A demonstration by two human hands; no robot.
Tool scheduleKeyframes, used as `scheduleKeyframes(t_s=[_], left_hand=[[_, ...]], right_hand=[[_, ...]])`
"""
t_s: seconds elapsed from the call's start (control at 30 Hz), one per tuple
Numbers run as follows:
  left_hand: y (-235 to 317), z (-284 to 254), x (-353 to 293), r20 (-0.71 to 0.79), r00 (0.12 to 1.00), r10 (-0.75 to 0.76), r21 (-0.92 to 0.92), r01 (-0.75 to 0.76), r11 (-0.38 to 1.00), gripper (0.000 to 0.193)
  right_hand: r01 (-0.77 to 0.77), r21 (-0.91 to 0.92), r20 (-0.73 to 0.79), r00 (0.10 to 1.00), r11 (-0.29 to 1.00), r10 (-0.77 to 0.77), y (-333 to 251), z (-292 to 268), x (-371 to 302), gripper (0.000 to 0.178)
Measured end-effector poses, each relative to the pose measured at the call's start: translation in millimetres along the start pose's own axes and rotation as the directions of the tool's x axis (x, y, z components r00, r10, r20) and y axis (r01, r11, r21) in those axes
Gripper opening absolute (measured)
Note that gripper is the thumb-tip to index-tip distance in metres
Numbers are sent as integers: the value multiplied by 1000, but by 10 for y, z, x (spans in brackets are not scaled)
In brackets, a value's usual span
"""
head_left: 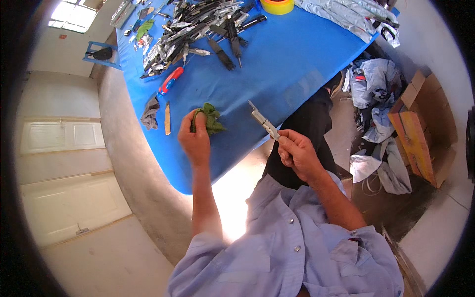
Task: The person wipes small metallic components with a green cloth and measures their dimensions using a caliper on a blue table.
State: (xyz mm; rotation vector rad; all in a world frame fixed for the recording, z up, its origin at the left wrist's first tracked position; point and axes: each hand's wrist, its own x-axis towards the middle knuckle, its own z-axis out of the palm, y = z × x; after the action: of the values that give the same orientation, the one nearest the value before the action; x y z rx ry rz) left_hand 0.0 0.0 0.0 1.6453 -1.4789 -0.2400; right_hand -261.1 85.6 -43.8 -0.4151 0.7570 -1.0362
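My left hand (194, 138) is closed round a crumpled green cloth (212, 120) above the near edge of the blue-covered table (242, 91). In my right hand (300, 154), a slim silver metal piece (264, 122) is pinched between thumb and fingers. It tilts up and left, with a thin tip at its far end; I cannot make out its exact kind. Left of the cloth lie a wooden strip (167, 119) and a grey rag (150, 114). Beyond them rests a tool with a red and blue handle (170, 80).
A heap of black and silver metal parts (188, 32) covers the table's far left, with a black screwdriver (232, 39) beside it. Yellow tape (277, 6) and silvery sheeting (341, 15) lie at the back. An open cardboard box (413, 131) and crumpled sheeting (376, 81) stand to the right.
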Motion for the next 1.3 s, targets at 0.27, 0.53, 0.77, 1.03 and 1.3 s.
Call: scheduleKeyframes(t_s=[0.27, 0.53, 0.77, 1.03, 1.3], left_hand=[[-171, 68, 192, -9, 1000, 24, -7, -24, 1000, 19], [-213, 102, 162, -14, 999, -44, -92, 43, 995, 21], [-240, 66, 157, 55, 994, -90, -91, 94, 991, 26], [-190, 93, 147, 5, 1000, 22, 28, -22, 999, 26], [-176, 68, 136, -100, 995, 2, 39, 2, 999, 27]], right_hand=[[-42, 182, 55, 998, 982, 32, -286, 235, 82, 31], [-33, 66, -3, 999, 997, 33, -291, 256, 109, 32], [-51, 59, -41, 998, 997, 54, -234, 279, 109, 33], [-35, -30, -76, 997, 999, 33, -193, 259, 69, 34], [-12, -166, -177, 984, 986, -18, -212, 314, 53, 32]])
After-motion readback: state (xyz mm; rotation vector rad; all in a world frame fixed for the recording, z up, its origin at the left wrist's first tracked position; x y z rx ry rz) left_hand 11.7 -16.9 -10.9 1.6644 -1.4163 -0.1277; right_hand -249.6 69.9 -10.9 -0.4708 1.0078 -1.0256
